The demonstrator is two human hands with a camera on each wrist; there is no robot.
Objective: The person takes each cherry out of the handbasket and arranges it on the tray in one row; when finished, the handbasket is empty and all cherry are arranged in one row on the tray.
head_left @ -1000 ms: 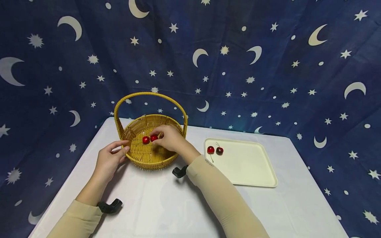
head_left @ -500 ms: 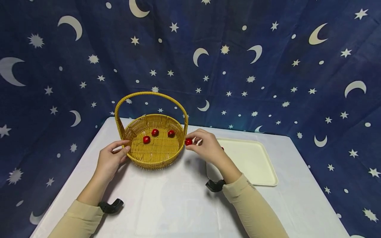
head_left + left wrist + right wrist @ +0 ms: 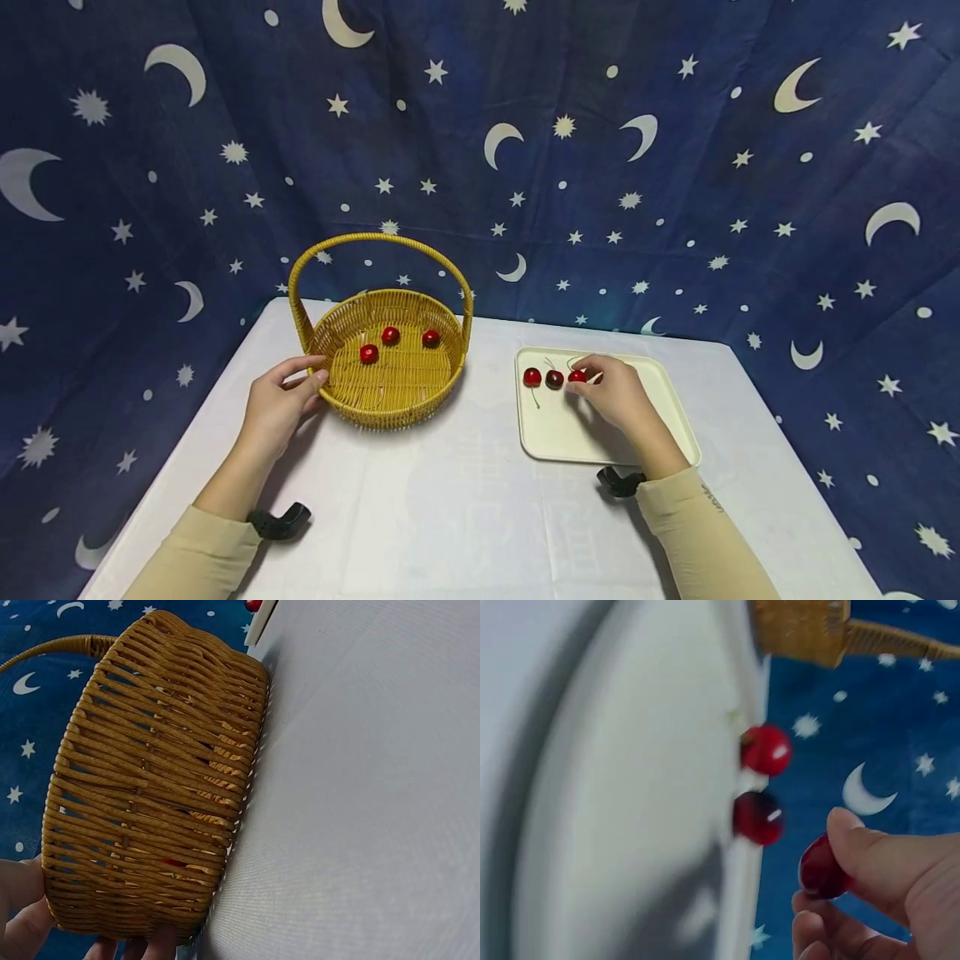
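My right hand [image 3: 617, 393] is over the cream tray [image 3: 600, 454] and pinches a red cherry [image 3: 821, 870] between thumb and fingers. In the right wrist view that cherry appears raised off the tray. Beside it on the tray sit a bright red cherry [image 3: 532, 377] and a darker cherry [image 3: 554, 380], both with stems. On the left my left hand [image 3: 273, 408] grips the side of the yellow wicker basket [image 3: 390, 415] at its rim. Inside the basket lie three red cherries, one on the left [image 3: 369, 354], one in the middle [image 3: 391, 336] and one on the right [image 3: 431, 339].
The basket's tall arched handle [image 3: 382, 237] rises above its bowl. Both stand on a white-covered table [image 3: 450, 517]. A dark blue cloth [image 3: 480, 100] with moons and stars hangs close behind the table's back edge.
My right hand has taken a cherry from the basket and carried it right to the tray, beside the two cherries there. The left hand has stayed at the basket's side.
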